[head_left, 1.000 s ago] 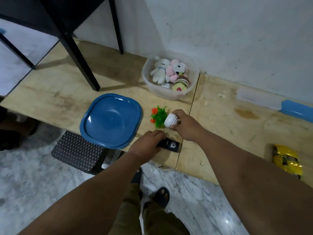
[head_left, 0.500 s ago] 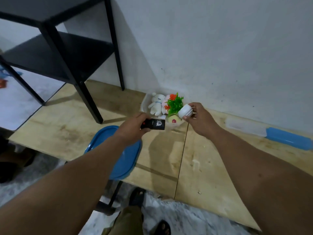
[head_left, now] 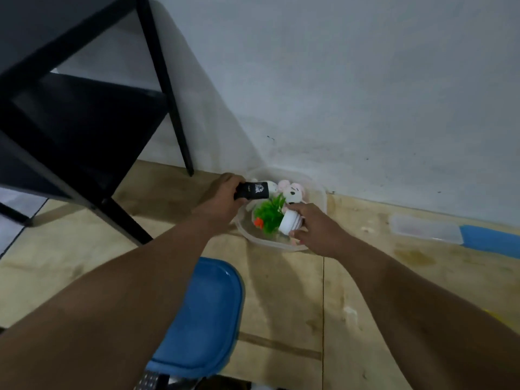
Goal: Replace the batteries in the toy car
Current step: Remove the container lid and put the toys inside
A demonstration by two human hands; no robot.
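My left hand [head_left: 222, 199] grips a small black box with a white logo [head_left: 251, 190] and holds it over the left rim of a clear plastic tub [head_left: 318, 190] by the wall. My right hand [head_left: 313, 228] holds a small white pot with a green plastic plant and an orange flower [head_left: 271, 218], tipped on its side over the tub. Pink and white plush toys [head_left: 292, 191] lie in the tub. A sliver of yellow, perhaps the toy car [head_left: 495, 315], shows at the right edge behind my forearm.
A blue square lid [head_left: 202, 313] lies on the wooden bench [head_left: 365, 277] under my left arm. A black metal shelf unit [head_left: 84, 130] stands at the left. A clear and blue flat box [head_left: 450, 233] lies along the wall at the right.
Both hands have moved forward from the bench's front edge to the tub, carrying the black box and the potted plant. The camera tilted up, so the yellow car slid almost out of view.
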